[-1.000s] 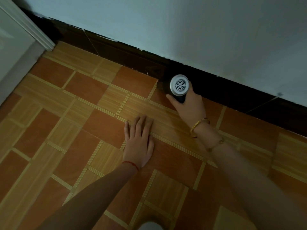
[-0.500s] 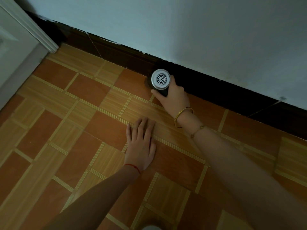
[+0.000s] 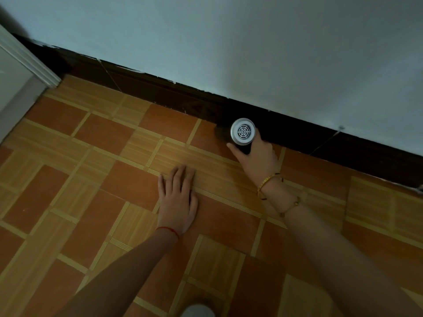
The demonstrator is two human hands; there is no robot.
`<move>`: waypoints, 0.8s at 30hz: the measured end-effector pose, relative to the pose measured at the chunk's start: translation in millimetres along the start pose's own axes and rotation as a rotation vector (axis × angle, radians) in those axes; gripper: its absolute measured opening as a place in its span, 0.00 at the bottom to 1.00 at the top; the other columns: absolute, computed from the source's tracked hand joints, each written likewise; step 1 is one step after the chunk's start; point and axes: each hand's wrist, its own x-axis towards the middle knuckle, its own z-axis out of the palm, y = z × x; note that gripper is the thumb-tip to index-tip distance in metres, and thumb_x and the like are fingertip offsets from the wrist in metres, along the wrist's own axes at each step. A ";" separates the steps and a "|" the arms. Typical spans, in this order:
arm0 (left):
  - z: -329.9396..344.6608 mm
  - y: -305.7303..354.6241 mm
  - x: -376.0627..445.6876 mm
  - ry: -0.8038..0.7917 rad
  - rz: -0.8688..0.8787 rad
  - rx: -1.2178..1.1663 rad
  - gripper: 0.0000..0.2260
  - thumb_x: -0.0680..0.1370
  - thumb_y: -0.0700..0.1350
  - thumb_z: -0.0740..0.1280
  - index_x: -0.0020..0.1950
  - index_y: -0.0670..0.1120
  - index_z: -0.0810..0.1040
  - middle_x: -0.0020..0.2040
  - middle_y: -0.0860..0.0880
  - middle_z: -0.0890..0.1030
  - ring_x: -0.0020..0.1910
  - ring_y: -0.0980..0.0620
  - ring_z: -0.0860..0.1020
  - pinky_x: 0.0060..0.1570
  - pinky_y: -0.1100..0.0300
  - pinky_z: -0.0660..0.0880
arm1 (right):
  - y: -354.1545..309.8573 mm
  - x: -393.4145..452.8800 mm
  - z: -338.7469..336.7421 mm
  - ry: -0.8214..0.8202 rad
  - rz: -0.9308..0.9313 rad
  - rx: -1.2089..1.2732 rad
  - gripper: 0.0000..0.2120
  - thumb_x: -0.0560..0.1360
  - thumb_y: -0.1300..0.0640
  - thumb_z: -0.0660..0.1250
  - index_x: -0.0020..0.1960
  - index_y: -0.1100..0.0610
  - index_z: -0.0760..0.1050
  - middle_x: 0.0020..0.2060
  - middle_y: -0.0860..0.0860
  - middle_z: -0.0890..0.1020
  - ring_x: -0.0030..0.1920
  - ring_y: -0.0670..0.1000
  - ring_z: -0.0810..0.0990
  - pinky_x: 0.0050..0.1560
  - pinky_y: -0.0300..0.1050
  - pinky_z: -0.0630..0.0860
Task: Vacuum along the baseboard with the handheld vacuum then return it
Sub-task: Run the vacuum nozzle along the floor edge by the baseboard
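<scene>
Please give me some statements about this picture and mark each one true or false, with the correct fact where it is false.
1. The right hand holds the vacuum against the baseboard. True.
2. The left hand also grips the vacuum. False: it lies flat on the floor, apart from the vacuum.
3. The round grille end of the vacuum faces up toward the camera. True.
4. The wrists are bare. False: the right wrist wears gold bracelets, the left a red string.
</scene>
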 end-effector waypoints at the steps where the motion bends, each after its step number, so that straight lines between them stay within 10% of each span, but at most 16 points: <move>1: 0.4 0.4 -0.1 0.001 -0.001 0.000 0.24 0.82 0.51 0.51 0.78 0.47 0.62 0.77 0.44 0.64 0.79 0.45 0.57 0.77 0.36 0.48 | 5.8 -3.8 -6.3 0.009 0.010 -0.005 0.34 0.72 0.36 0.66 0.69 0.55 0.66 0.53 0.55 0.82 0.51 0.56 0.81 0.47 0.54 0.81; 24: 17.4 86.7 -12.4 -0.023 0.115 -0.095 0.24 0.79 0.48 0.51 0.75 0.45 0.67 0.76 0.44 0.65 0.78 0.45 0.57 0.77 0.38 0.47 | 91.6 -78.7 -97.0 0.234 0.314 0.040 0.31 0.72 0.43 0.70 0.69 0.56 0.68 0.56 0.56 0.81 0.54 0.56 0.81 0.49 0.46 0.77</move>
